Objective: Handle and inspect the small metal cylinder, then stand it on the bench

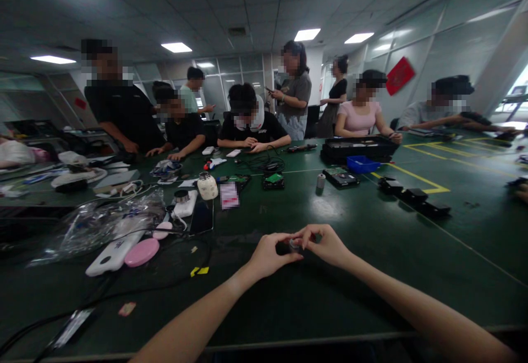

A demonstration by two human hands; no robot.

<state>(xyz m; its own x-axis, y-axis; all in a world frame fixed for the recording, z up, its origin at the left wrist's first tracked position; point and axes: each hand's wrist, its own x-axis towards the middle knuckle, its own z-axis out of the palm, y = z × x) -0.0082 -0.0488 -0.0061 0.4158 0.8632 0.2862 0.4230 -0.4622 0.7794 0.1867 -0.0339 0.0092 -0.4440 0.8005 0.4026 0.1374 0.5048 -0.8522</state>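
My two hands meet over the dark green table (350,231) near its front edge. My left hand (270,256) is curled, thumb and fingers pinched toward a small dark and silvery object (293,245) that is too small to name. My right hand (325,243) is curled too, with its fingertips closed on the same object from the right. Both forearms reach in from the bottom of the view.
To the left lie a pink round case (141,252), a white device (112,254), a plastic bag (103,223), cables and a phone (201,217). A white jar (207,186), circuit boards, a blue bin (362,163) and black boxes (414,195) lie farther off. Several people sit or stand along the far side.
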